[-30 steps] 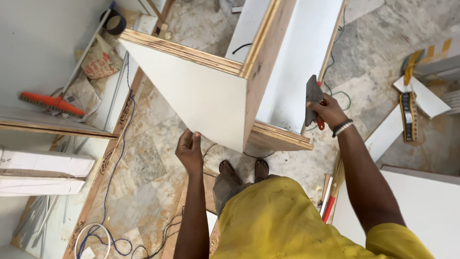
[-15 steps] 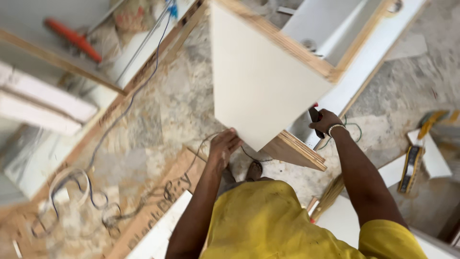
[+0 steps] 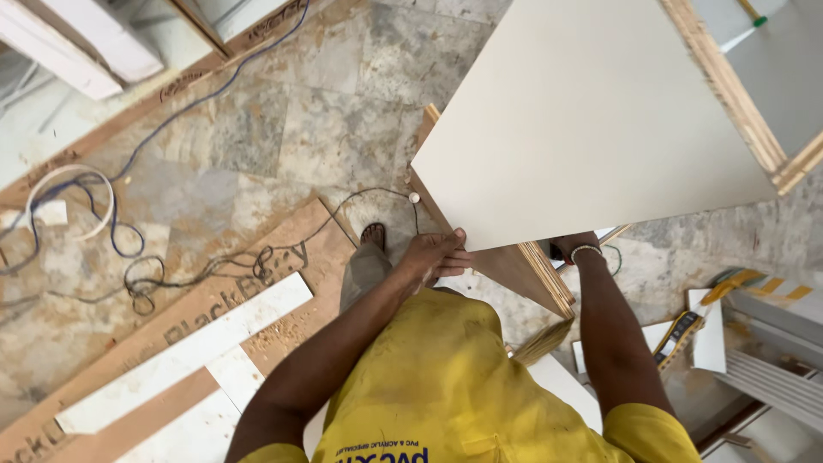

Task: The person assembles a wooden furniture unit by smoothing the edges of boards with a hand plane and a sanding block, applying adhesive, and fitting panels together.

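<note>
**Site check: cabinet panel in hand over a cluttered tile floor**

I am looking down at a grey marbled tile floor (image 3: 343,111) that is carrying offcut boards (image 3: 184,360), sawdust and loose cables (image 3: 77,214). A yellow level (image 3: 677,330) is lying near stacked white trim at the right.

The white cabinet panel (image 3: 591,120) is filling the upper right of the view, directly ahead of and above both hands. Its plywood-edged long side is running away from the person toward the upper right, and its near corner is pointing down at the torso.

The left hand (image 3: 437,255) is reaching forward with the arm nearly straight, fingers curling around the panel's lower edge at that near corner; it is gripping the panel. The right hand (image 3: 576,249) is going up under the panel's lower edge, wrist band showing, but the board is hiding the fingers, so I cannot tell whether it is clenching anything. The left hand is the one plainly on the panel; the right is close beside it, beneath.
</note>
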